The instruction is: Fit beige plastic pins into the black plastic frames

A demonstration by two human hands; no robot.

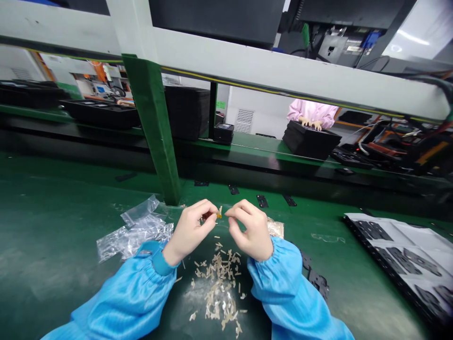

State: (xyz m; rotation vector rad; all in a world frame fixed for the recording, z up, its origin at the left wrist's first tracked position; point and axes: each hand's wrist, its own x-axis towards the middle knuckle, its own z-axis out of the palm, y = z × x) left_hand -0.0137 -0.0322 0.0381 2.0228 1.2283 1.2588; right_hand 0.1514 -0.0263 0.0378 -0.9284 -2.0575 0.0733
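The left hand (189, 226) is grasping a small tan strip (220, 213) in its fingertips, while the right hand (249, 231) is curling in just beside it; I cannot tell if they are touching. A heap of strips (219, 288) is lying on the tabletop (53, 264) below. This fiddly step is calling for a steady pinch.

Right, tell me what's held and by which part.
The left hand pinches a small tan strip by its lower end between thumb and fingertip; the right hand shows nothing held.
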